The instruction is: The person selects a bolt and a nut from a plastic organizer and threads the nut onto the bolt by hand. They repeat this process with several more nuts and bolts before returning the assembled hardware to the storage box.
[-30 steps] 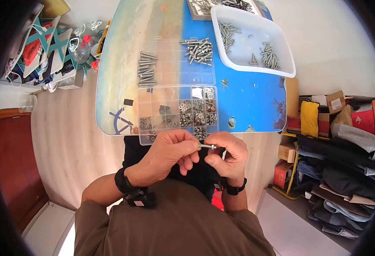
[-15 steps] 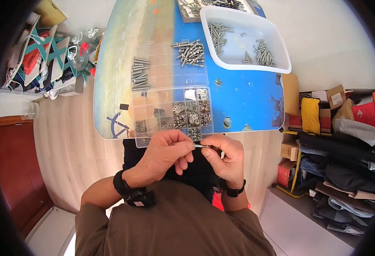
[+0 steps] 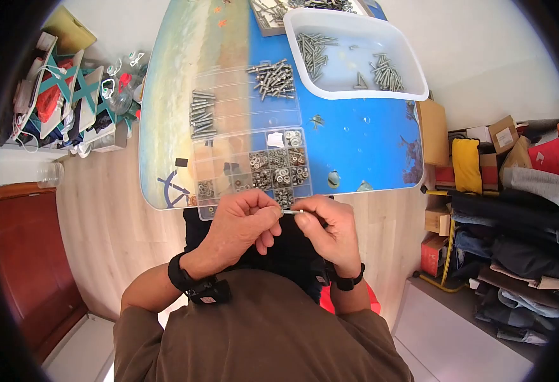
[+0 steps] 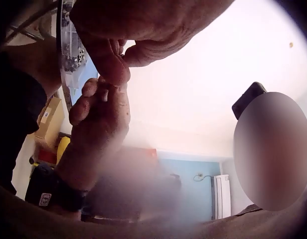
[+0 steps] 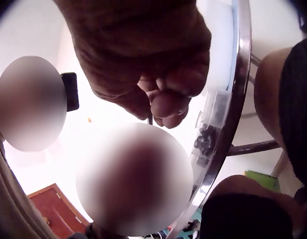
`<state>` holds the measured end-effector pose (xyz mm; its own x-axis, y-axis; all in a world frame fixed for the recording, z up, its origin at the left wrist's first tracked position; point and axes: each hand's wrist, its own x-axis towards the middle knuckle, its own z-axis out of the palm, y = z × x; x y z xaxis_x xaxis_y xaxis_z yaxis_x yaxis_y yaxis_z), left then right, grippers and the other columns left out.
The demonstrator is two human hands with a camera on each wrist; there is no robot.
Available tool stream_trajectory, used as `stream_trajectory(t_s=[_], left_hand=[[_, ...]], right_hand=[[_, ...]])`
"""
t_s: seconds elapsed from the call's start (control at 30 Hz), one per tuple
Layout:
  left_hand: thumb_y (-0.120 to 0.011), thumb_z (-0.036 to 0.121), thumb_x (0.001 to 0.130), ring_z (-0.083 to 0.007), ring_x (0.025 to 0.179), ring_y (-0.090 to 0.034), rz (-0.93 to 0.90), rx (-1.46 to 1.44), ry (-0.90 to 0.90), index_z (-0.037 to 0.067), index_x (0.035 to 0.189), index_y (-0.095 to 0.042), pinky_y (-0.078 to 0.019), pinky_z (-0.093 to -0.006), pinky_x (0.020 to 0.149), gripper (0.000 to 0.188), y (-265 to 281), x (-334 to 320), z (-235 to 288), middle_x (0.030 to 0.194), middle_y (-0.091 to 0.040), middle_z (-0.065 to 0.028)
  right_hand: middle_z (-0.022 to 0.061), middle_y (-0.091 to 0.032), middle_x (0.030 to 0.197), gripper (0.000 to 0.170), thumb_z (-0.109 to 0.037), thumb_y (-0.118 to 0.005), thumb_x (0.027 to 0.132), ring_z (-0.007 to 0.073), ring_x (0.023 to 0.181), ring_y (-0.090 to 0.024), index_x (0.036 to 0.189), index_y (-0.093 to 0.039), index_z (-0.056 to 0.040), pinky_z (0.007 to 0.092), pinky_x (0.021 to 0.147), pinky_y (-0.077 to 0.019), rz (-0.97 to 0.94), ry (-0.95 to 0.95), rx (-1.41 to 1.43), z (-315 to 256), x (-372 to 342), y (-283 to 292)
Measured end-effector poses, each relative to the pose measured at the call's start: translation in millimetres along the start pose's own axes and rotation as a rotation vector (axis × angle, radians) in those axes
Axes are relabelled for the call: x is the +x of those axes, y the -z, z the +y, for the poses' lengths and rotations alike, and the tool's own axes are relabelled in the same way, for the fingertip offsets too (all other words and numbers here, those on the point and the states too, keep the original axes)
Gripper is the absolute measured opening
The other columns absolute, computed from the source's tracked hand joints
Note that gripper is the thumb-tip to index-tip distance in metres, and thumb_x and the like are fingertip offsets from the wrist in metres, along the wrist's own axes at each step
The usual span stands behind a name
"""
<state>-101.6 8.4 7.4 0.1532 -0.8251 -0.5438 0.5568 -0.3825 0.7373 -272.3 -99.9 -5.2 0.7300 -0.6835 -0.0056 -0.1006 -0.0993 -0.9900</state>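
In the head view a slim metal bolt [image 3: 290,212] lies level between both hands, just off the table's front edge. My left hand [image 3: 236,226] pinches its left end between thumb and forefinger, the other fingers curled below. At the right end, my right hand [image 3: 332,232] has thumb and forefinger on the bolt, where a small pale piece shows. Right behind the hands stands a clear compartment box [image 3: 228,149] with nuts and washers in its right compartments. Its lid holds a row of bolts [image 3: 203,114] and a heap of bolts [image 3: 273,79].
A white plastic tub [image 3: 356,95] with bolts sits at the table's back right, by a shallow box [image 3: 270,25] of more hardware. The blue-and-sand table [image 3: 362,140] ends before the lap. Clothes [image 3: 515,248] are piled at right; a shelf [image 3: 69,95] stands left.
The head view has swung slightly, so table and hands shift left in it. The right thumb and fingers have changed their hold around the bolt's right end; the left hand keeps its pinch.
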Motion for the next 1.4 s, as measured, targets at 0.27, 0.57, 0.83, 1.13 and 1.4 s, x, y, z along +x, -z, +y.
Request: stream_trajectory(t_s=[0.27,0.57,0.83,1.13,1.4], left_hand=[[-0.06,0.012,0.095,-0.0102,0.05,-0.061,0.029,0.033,0.004,0.001,0.09,-0.062,-0.0461,-0.0212,0.041,0.013,-2,2,1,0.068,-0.066,-0.0079],[-0.057,0.014,0.096,-0.0066,0.051,-0.053,0.009,0.18,-0.01,0.004,0.09,-0.06,-0.0418,-0.019,0.046,0.013,-4,1,3,0.065,-0.06,-0.0015],[-0.063,0.005,0.092,-0.0036,0.066,-0.049,0.094,0.509,-0.452,0.003,0.096,-0.058,-0.0408,-0.0202,0.06,0.007,-4,-2,-3,0.077,-0.056,0.0005],[-0.056,0.01,0.098,-0.0088,0.062,-0.052,0.035,0.856,-0.608,0.001,0.092,-0.057,-0.0404,-0.0263,0.055,0.011,8,7,-9,0.074,-0.055,-0.0032],[-0.051,0.016,0.103,-0.0074,0.062,-0.051,0.027,0.583,-0.434,0.001,0.095,-0.055,-0.0415,-0.0247,0.055,0.018,5,2,2,0.071,-0.053,-0.0001]], right_hand=[[0.009,-0.066,0.078,0.012,-0.009,-0.069,0.09,0.0167,0.065,-0.062,0.098,-0.067,-0.0003,0.0285,0.058,-0.0473,-0.063,-0.029,0.001,-5,1,2],[0.0127,-0.064,0.081,0.009,-0.01,-0.063,0.093,0.0293,0.07,-0.064,0.095,-0.063,-0.0011,0.0351,0.062,-0.0493,-0.045,0.098,-0.25,-1,5,-3],[0.0133,-0.064,0.082,0.009,-0.01,-0.063,0.093,0.0319,0.071,-0.064,0.094,-0.061,-0.0014,0.0373,0.062,-0.0495,-0.028,0.097,-0.218,0,11,-4],[0.0116,-0.062,0.079,0.012,-0.014,-0.061,0.096,0.0292,0.067,-0.062,0.094,-0.061,-0.0027,0.0368,0.06,-0.0476,-0.018,0.172,-0.289,7,16,-8],[0.0135,-0.063,0.084,0.011,-0.014,-0.061,0.096,0.0339,0.073,-0.064,0.096,-0.06,-0.003,0.0403,0.063,-0.049,-0.036,0.154,-0.33,2,19,-8]])
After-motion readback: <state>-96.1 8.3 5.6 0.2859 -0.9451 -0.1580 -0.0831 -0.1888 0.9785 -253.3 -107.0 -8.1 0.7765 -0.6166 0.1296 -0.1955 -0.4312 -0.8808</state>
